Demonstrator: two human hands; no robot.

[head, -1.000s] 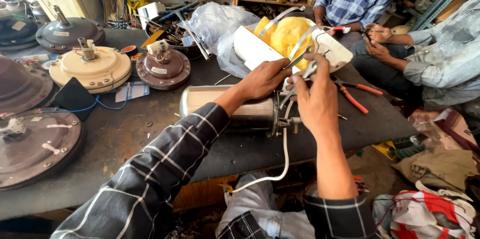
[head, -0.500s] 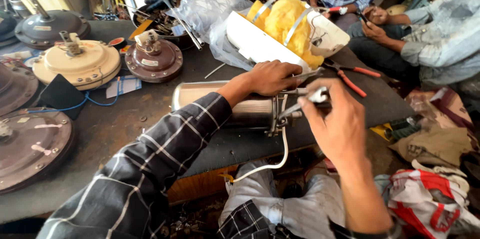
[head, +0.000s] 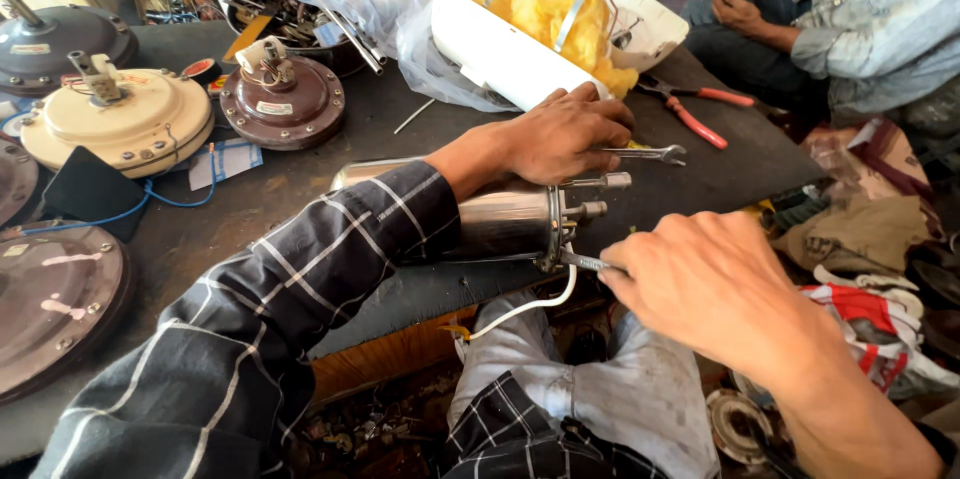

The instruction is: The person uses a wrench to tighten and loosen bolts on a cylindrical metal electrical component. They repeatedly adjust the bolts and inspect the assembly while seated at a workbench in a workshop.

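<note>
Centre frame: your left hand (head: 560,134) grips spanner (head: 645,152), resting atop steel cylinder (head: 500,219) lying on dark bench (head: 300,199). Lower right: your right hand (head: 715,284) clamps tool (head: 583,260) at cylinder's end.

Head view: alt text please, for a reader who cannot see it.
A person's left hand steadies a steel cylinder lying on a dark workbench, holding a spanner, while the right hand works a tool at its end. Fan motors sit left; pliers lie behind.
</note>
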